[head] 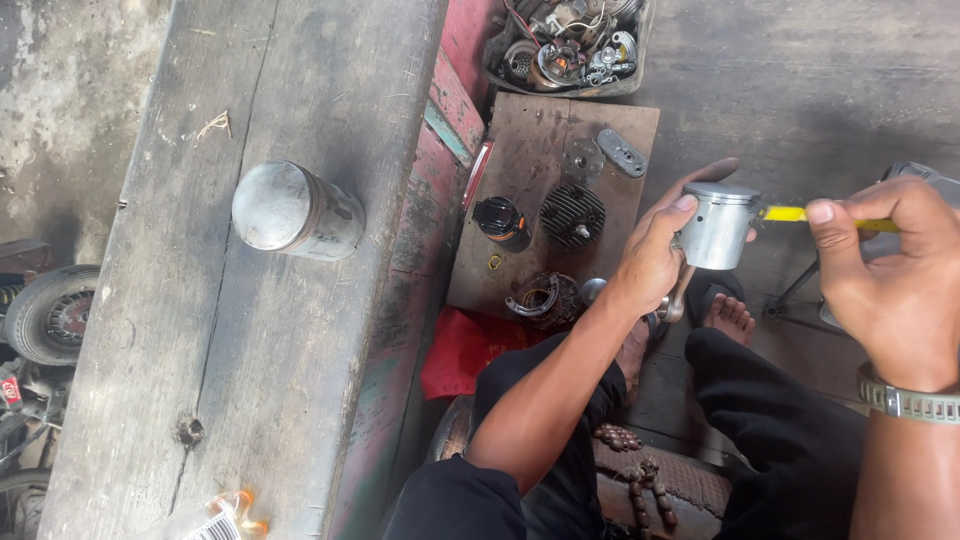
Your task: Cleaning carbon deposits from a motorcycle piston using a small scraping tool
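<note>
Above the person's lap, the left hand [650,262] is closed around a grey metal piston [720,225] with its connecting rod [675,300] hanging below; the right hand [890,280] has its fingers pinched together on a yellow-handled tool [790,214], whose tip touches the piston's side; I judge the step is working at the piston's side, and it calls for a steady grip. Farther off, on the floor, an open tray [640,50] holds mixed small engine parts; on the wooden bench [250,400] a metal can [295,212] lies on its side, and its contents I cannot tell.
</note>
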